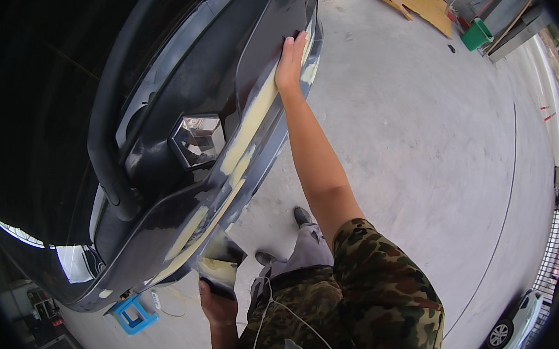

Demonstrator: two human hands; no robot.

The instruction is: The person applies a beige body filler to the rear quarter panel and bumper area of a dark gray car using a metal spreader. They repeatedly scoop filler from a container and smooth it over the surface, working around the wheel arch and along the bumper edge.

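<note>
Against that dark, yellow-streaked bodywork rests the right hand, grip unclear. The left hand pinches a squarish, yellow-smeared plate.

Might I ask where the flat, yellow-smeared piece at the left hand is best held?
I'd grip the flat piece by its dark lower edge, coming from below, as the left hand does. The pale yellow smear covers its face above that edge, so a low grip should keep fingers cleaner.
</note>
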